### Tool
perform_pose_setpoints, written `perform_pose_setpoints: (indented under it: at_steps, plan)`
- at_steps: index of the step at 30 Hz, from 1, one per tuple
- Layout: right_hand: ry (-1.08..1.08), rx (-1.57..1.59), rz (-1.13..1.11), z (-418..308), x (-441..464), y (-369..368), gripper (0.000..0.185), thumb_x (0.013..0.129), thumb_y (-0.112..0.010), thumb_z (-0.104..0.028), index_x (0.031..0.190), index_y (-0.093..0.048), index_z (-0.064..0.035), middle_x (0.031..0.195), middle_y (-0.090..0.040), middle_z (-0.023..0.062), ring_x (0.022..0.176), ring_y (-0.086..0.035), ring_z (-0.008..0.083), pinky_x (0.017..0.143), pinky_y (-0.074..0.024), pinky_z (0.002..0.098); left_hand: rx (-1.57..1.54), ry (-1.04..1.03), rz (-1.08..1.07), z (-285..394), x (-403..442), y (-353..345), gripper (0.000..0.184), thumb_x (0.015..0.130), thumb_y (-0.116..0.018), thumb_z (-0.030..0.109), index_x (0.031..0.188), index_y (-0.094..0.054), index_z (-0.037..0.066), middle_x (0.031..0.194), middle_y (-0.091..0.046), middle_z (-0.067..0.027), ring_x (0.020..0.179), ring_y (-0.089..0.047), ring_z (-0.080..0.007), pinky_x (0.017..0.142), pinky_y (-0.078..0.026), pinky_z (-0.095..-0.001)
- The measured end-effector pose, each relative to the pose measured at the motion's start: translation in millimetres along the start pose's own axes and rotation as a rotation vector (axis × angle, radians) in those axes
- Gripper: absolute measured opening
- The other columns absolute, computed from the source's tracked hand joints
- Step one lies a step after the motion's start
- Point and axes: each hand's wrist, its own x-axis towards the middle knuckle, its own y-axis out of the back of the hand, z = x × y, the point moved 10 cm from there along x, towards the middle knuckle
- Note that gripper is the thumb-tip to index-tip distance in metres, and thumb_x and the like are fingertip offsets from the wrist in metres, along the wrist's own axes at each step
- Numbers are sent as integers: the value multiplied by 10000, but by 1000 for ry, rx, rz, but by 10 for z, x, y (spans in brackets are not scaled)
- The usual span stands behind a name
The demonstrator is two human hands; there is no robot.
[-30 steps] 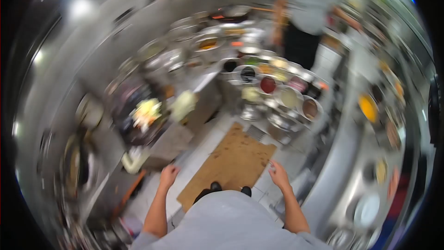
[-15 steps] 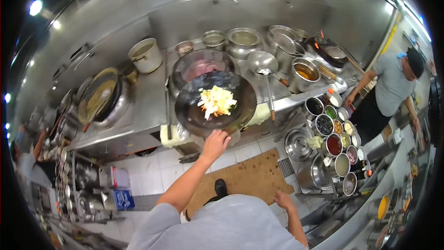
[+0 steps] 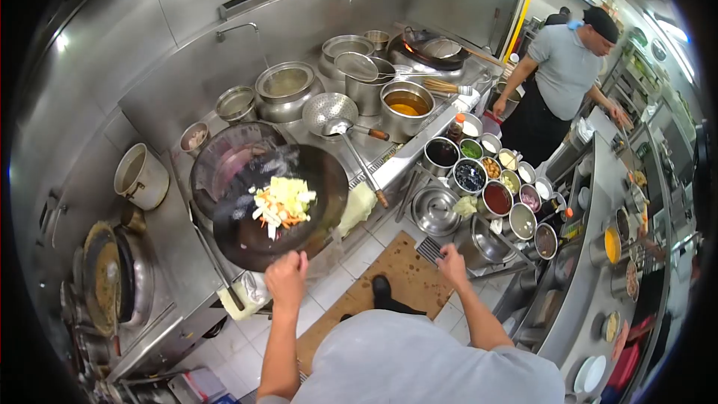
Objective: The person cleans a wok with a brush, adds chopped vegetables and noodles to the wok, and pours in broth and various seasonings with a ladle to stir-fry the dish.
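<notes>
Fingers of the left hand (image 3: pixel 286 277), center of the frame, bent in closely at the near rim of a dark wok (image 3: pixel 321 179); whether they grip it cannot be told. Fingers of the right hand (image 3: pixel 452 265), right of center, loosely curled above the brown mat (image 3: pixel 407 269); their exact spread cannot be told. Chopped vegetables (image 3: pixel 288 202), white, pale green and orange, lie inside the wok, which overlaps a second dark pan (image 3: pixel 213 172) at its upper left. Upper center: perforated ladle (image 3: pixel 329 108) and pot of orange-brown liquid (image 3: pixel 407 102). Left: pale pot (image 3: pixel 140 176). Right of center: round ingredient containers (image 3: pixel 497 199) grouped closely, beside them a red-capped bottle (image 3: pixel 455 129), any label too small to read. Upper right: person (image 3: pixel 565 67) in a dark cap and gray shirt
</notes>
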Motion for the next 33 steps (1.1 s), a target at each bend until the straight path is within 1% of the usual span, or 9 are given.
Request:
perform_pose_setpoints:
  at_steps: [2,6,12,15,17,19,21,26,33]
  plan:
    - [254,94,276,-107,546,247,321,791,-725,-275,1005,-638,-52,807,-669,142,736,-658,288,729,-521,405,-32,75,28,-125,345,-55,326,815,-716,177,626,-479,59,585,-553,-134,540,-571,-344,506,-446,-442]
    - [-287,164,-8,494,2233,452,661,734,-761,-177,1330,-499,-63,972,-668,169,882,-658,282,790,-514,397,23,134,54,-594,794,-620,310,834,-694,216,643,-511,55,606,-588,-143,566,-595,-353,519,-458,-448]
    - [66,-32,345,-49,3971,1117,853,780,-723,-188,1470,-254,-10,1357,-429,281,1239,-452,434,1019,-405,452,116,254,24,-1367,1042,-1295,298,854,-663,276,666,-549,75,625,-613,-145,598,-612,-368,546,-467,-475]
    - [143,-257,479,-8,4660,1171,901,752,-736,-214,1474,-244,5,1352,-446,272,1237,-467,429,1046,-389,451,138,272,12,-1631,1255,-1477,303,861,-654,288,667,-550,79,628,-616,-140,594,-609,-374,544,-462,-484]
    - [214,-173,462,-112,5027,1153,469,763,-699,-254,1151,-582,-18,1197,-565,248,1113,-530,399,979,-418,477,146,346,-96,-1903,1121,-1570,308,864,-645,317,682,-565,81,655,-628,-134,628,-616,-369,573,-465,-488]
    - [-66,-137,-34,-196,5290,865,413,787,-698,-309,1083,-631,-29,1134,-611,213,1079,-563,387,942,-441,468,221,414,-139,-2121,1003,-1629,316,876,-621,385,730,-599,106,684,-631,-142,733,-624,-364,675,-472,-505]
    - [277,-370,167,322,5869,641,662,775,-712,-332,1336,-494,-58,1254,-554,214,1154,-527,389,1004,-417,470,243,446,-171,-2146,1010,-1580,313,884,-606,392,735,-603,116,678,-640,-145,700,-631,-373,660,-477,-507]
    - [342,-368,272,132,5704,758,625,754,-677,-92,1344,-478,-39,1281,-530,229,1202,-491,407,1036,-392,450,169,455,-148,-2149,1042,-1584,357,872,-628,387,685,-564,90,629,-616,-129,650,-630,-341,647,-483,-470]
    - [549,-208,716,-1551,3952,1442,691,812,-645,-72,1450,-379,-72,1241,-543,220,1151,-521,405,965,-413,473,-38,409,-50,-1963,1034,-1132,452,808,-695,233,1215,-551,100,1028,-603,-129,999,-559,-308,853,-428,-428]
